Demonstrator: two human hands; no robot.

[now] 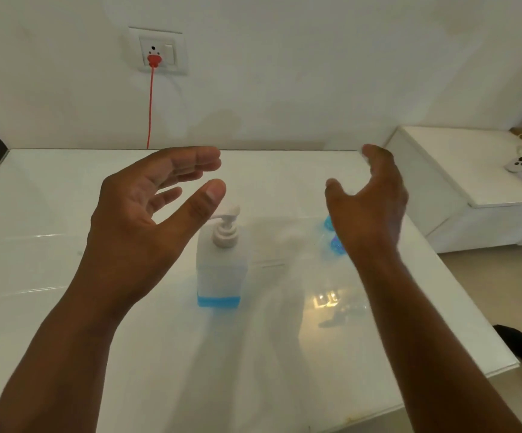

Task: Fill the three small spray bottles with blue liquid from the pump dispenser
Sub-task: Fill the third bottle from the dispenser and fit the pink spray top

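both hands, left hand (147, 210) and right hand (369, 198), are hovering open and empty above a white table (66, 276). the pump dispenser (220, 260), nearly empty, is standing between them; likely light, smooth plastic, best gripped around its body.

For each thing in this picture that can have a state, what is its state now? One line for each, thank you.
Left hand: open, raised above the table, holds nothing.
Right hand: open, fingers loosely curved, holds nothing.
Pump dispenser: upright on the table, blue liquid only at the bottom.
Small blue bottles: two partly visible behind the right hand; fill level cannot be told.
Red plug: plugged into the wall socket.
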